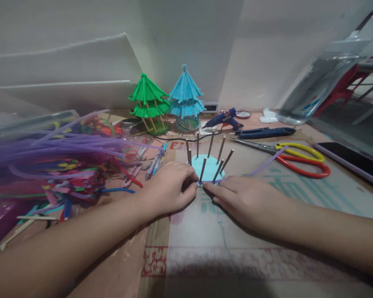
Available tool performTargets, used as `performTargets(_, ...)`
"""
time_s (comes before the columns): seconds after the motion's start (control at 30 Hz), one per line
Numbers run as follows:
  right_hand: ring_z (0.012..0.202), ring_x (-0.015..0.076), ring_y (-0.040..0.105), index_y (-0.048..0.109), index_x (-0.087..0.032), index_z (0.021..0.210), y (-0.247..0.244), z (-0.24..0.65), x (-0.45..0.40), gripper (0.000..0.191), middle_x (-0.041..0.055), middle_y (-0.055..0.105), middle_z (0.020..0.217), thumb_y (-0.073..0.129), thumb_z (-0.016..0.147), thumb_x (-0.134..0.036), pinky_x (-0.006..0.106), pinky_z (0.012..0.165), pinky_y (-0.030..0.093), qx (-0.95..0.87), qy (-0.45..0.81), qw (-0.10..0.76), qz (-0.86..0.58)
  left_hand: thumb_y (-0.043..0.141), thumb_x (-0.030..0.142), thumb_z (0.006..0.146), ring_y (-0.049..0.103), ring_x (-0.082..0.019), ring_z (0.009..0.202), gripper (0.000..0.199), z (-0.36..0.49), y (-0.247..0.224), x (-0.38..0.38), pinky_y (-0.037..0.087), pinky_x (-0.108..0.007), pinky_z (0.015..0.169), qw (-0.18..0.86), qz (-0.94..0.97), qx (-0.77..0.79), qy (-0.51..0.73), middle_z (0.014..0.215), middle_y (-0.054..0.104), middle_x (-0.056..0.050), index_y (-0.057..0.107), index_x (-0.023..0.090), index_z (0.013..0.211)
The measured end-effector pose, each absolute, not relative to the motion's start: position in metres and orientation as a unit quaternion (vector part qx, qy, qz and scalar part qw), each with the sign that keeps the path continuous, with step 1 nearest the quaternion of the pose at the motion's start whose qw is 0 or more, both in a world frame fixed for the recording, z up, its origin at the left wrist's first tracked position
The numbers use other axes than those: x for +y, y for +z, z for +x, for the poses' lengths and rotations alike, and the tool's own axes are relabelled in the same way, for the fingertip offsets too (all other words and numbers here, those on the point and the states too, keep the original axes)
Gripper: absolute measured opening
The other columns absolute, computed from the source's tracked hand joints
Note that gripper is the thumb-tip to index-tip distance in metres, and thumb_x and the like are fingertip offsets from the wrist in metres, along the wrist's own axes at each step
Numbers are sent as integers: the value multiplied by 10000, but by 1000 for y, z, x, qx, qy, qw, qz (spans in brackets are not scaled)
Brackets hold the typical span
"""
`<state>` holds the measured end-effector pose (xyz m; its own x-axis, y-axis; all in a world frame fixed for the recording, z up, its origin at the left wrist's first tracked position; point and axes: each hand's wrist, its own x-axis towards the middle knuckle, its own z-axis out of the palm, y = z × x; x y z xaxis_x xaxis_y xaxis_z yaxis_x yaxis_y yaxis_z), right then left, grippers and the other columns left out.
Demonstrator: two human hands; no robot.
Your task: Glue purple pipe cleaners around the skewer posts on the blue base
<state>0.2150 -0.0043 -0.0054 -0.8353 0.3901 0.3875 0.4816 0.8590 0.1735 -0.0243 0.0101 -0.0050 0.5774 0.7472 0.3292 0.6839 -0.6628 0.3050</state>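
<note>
A light blue base (207,166) with several brown sticks standing up from it lies on the white printed sheet. At its left front edge is my left hand (175,184), thumb and index finger closed on the rim. My right hand (236,196) presses its fingertips against the front edge, beside a purple strip (269,160). This strip runs along the front of the base, passes under my right fingers and sticks out to the upper right. Whether my left fingertips also hold the strip is hard to tell.
Behind stand a green model pavilion (149,103), a blue one (185,99) and a glue gun (225,119). Scissors (304,159), a dark cutter (265,132), a phone (357,161) and a large bottle (317,87) are right. Purple strips (65,145) are piled left.
</note>
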Motion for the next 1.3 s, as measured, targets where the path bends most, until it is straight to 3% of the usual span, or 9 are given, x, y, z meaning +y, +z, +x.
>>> performTargets(0.87, 691, 216, 664, 661, -92, 1218, -3, 215, -8, 325, 91, 737, 840, 444, 1010, -215, 332, 616, 434, -947, -85, 179, -254, 587, 226, 902, 600, -181, 745, 123, -22, -4, 12, 408, -306, 699, 74, 884, 410, 212, 774, 688, -14, 659, 179, 813)
performTargets(1.0, 647, 169, 592, 701, -145, 929, 11, 223, -7, 266, 52, 681, 734, 463, 1006, -235, 298, 609, 383, -952, -52, 186, -235, 589, 216, 894, 599, -176, 742, 120, -22, -4, 14, 407, -304, 704, 83, 881, 415, 212, 767, 686, -9, 659, 183, 802)
performTargets(1.07, 617, 156, 538, 642, -175, 749, 21, 232, 1, 320, 39, 631, 674, 465, 1000, -264, 292, 596, 348, -945, -43, 192, -262, 583, 221, 898, 600, -177, 746, 127, -21, -4, 14, 409, -307, 711, 86, 880, 416, 210, 769, 688, -8, 662, 186, 805)
performTargets(1.13, 627, 161, 520, 601, -186, 705, 29, 242, 13, 337, 39, 613, 672, 491, 989, -330, 292, 604, 339, -927, -36, 188, -322, 578, 227, 901, 600, -179, 748, 131, -22, -4, 14, 408, -311, 712, 86, 881, 417, 207, 775, 691, -11, 665, 186, 812)
performTargets(1.3, 797, 214, 583, 656, -177, 900, 28, 253, 38, 400, 70, 668, 875, 701, 842, -571, 308, 682, 403, -912, 75, 122, -384, 575, 218, 894, 601, -176, 736, 127, -23, -5, 13, 407, -304, 699, 86, 880, 417, 210, 768, 687, -13, 663, 183, 809)
